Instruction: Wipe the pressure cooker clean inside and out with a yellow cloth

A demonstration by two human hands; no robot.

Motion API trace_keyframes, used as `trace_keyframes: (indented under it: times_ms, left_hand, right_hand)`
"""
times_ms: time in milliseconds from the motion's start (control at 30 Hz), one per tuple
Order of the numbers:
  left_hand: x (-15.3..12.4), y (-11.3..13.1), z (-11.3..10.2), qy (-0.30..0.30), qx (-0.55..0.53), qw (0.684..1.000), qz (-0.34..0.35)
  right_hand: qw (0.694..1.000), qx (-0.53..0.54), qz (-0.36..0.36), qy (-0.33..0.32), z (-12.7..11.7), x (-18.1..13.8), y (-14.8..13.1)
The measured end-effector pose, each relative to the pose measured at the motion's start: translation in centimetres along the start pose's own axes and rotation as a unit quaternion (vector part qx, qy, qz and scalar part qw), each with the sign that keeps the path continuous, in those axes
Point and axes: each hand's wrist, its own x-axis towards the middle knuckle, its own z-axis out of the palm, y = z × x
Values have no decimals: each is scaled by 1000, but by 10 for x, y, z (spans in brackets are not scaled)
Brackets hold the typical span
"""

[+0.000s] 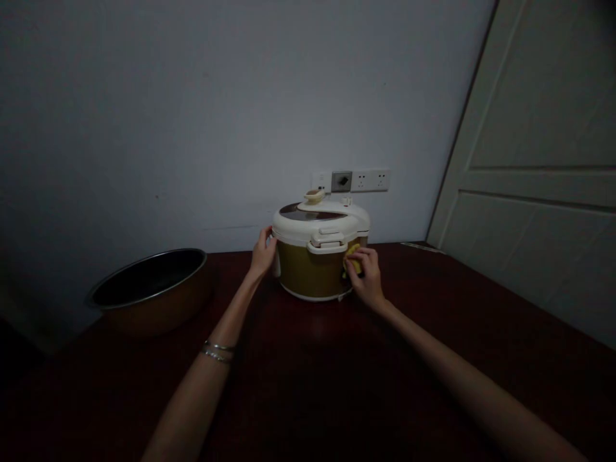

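An electric pressure cooker (308, 269) with a white lid and a gold-brown body stands upright on the dark red table, its lid on. At its left side, my left hand (263, 252) grips the edge just below the lid, the fingertips partly hidden behind the body. My right hand (366, 277) pinches a crumpled yellow cloth (353, 256) and presses it against the cooker's right side, beside the white front handle (327, 246). Something dark shows under the cloth, too dim to make out.
To the left a wide inner pot (154, 305) with a dark inside and metal rim sits on the table (308, 385). Wall sockets (369, 180) are behind the cooker. A pale panelled door (539, 186) rises at the right. The light is dim.
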Motion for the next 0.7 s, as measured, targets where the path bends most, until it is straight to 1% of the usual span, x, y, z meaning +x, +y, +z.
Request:
trace_keyframes:
  times_ms: [67, 100, 167, 233, 267, 300, 333, 367, 400, 467, 533, 567, 600, 633, 700]
  left_hand:
    - [0, -1, 0, 0, 3, 1000, -4]
    - [0, -1, 0, 0, 4, 1000, -6]
    - [0, -1, 0, 0, 4, 1000, -7]
    - [0, -2, 0, 0, 1, 1000, -6]
    - [0, -3, -1, -1, 0, 1000, -6]
    - [0, -3, -1, -4, -2, 1000, -4]
    - [1, -4, -1, -7, -3, 1000, -3]
    - [1, -4, -2, -10, -4, 1000, -1]
    - [1, -5, -2, -11, -5, 1000, 0]
    - [2, -5, -2, -11, -7, 1000, -1]
    - [2, -5, -2, -8, -9, 1000, -5]
    - [1, -4, -2, -8, -9, 1000, -6]
    - [1, -4, -2, -7, -10, 1000, -7]
    - [1, -3, -1, -7, -9, 1000, -7]
    - [0, -3, -1, -5, -9, 1000, -6]
  right_hand:
    - [1000, -6, 14, -6, -2, -12, 2]
    - [1000, -10, 4, -26, -3, -19, 2]
    - [994, -12, -59, -92, -5, -29, 0]
    - [974, -4, -152, -167, -5, -31, -2]
    - [962, 0, -192, -193, -5, -27, -3]
    - [954, 1, -217, -205, -4, -23, -4]
    - [953, 0, -225, -202, -4, -17, -4]
    - [959, -4, -215, -186, -3, -11, -3]
    - [969, -9, -190, -159, -3, -6, -1]
    - [989, -15, -114, -93, -4, -1, 4]
    - [998, -17, -46, -42, -6, -5, 9]
    - [999, -17, -28, -34, -8, -9, 10]
    - [999, -15, -28, -41, -9, -15, 11]
    - [997, -12, -44, -62, -9, -20, 10]
    - [985, 2, -120, -126, -8, -27, 7]
